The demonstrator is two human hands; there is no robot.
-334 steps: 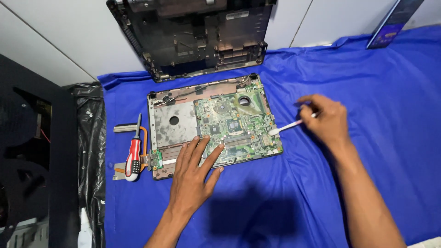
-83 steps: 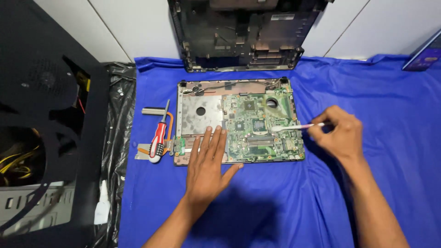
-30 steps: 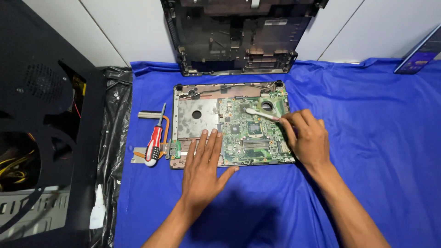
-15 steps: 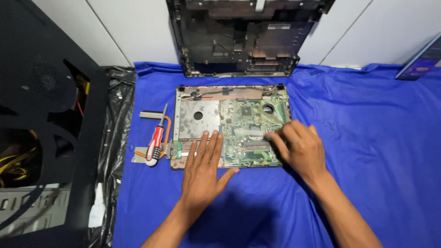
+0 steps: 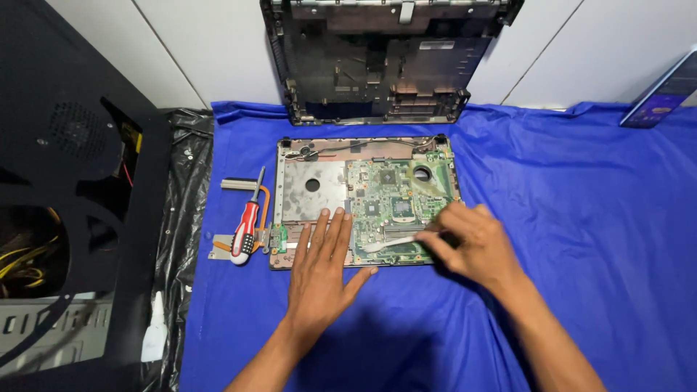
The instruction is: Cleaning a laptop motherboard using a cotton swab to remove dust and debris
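Resting flat with fingers spread, left hand (image 5: 323,272) presses the near edge of a green laptop motherboard in its grey tray (image 5: 367,199); right hand (image 5: 472,243) pinches a small white brush (image 5: 388,244) against the board. Beyond-left: red-handled screwdriver (image 5: 245,225). Farthest: black laptop base shell (image 5: 385,62) on blue cloth (image 5: 581,218).

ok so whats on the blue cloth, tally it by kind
laptop board tray: 1
laptop shell, leaning on the wall: 1
screwdriver: 1
brush, held in right hand: 1
metal bracket: 1
hands, with left hand flat on the tray: 2
total: 7
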